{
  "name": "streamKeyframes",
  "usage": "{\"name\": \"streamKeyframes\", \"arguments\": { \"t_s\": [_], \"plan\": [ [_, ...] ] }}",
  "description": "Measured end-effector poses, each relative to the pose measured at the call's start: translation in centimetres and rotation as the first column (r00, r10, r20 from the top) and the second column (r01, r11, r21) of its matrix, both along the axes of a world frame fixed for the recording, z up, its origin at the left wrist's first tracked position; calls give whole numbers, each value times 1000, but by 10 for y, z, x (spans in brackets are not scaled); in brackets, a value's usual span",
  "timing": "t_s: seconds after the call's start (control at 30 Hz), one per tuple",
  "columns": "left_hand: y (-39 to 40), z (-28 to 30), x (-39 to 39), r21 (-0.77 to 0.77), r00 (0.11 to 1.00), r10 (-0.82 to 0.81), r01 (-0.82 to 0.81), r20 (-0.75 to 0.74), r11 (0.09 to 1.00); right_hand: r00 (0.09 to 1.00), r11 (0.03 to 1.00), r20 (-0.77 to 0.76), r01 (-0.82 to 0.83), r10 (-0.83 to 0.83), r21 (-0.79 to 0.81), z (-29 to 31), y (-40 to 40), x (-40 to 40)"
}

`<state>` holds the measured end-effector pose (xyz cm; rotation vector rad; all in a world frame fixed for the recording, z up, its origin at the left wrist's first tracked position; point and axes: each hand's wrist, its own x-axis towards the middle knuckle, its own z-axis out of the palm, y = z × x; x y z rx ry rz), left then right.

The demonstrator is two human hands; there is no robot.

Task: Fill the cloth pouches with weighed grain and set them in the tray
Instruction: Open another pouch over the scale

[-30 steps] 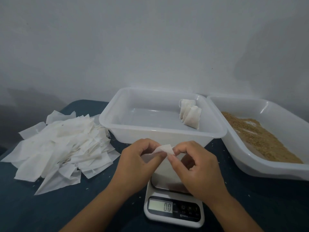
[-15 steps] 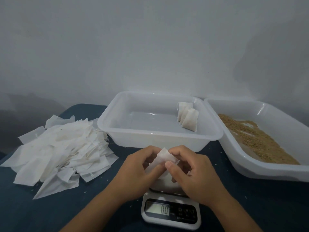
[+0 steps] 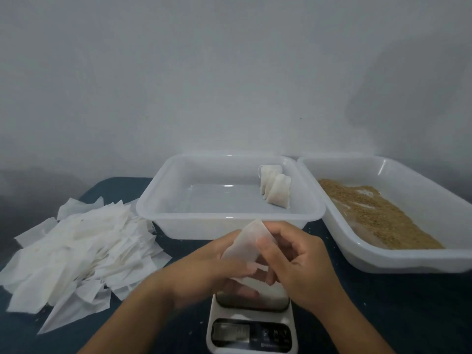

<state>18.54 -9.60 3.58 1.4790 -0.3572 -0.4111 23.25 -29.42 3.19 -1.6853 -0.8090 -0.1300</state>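
Observation:
Both hands hold one empty white cloth pouch (image 3: pixel 246 242) just above the scale (image 3: pixel 251 325). My left hand (image 3: pixel 212 269) grips its lower left side, and my right hand (image 3: pixel 293 261) pinches its right edge between thumb and fingers. The pouch stands tilted, its top corner pointing up towards the white tray (image 3: pixel 163 200). Two filled pouches (image 3: pixel 275 191) lean together in the tray's far right corner. Brown grain (image 3: pixel 375 213) lies in a second white tray (image 3: pixel 413 259) on the right.
A loose heap of empty white pouches (image 3: pixel 76 249) covers the dark table (image 3: pixel 398 310) at the left. The scale's display is blurred. A plain white wall rises right behind both trays.
The pouch has turned from lying flat between my fingertips to standing tilted with more of it showing. Both hands have shifted slightly lower over the scale, and the camera has tipped down.

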Motion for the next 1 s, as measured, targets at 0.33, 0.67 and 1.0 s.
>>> {"name": "streamKeyframes", "arguments": {
  "t_s": [0.33, 0.67, 1.0],
  "plan": [
    [14, 27, 20, 292, 997, -24, 43, -67, 955, 995, 966, -22, -100, 98, -237, 4, -10, 4],
    [-6, 37, 30, 469, 994, -102, 104, -28, 877, 973, 928, 53, -196, 223, -317, 23, -25, 11],
    [-28, -7, 28, 216, 894, 393, -436, 214, 874, 951, 913, 174, 297, -257, -279, 62, -85, 49]
  ]
}}
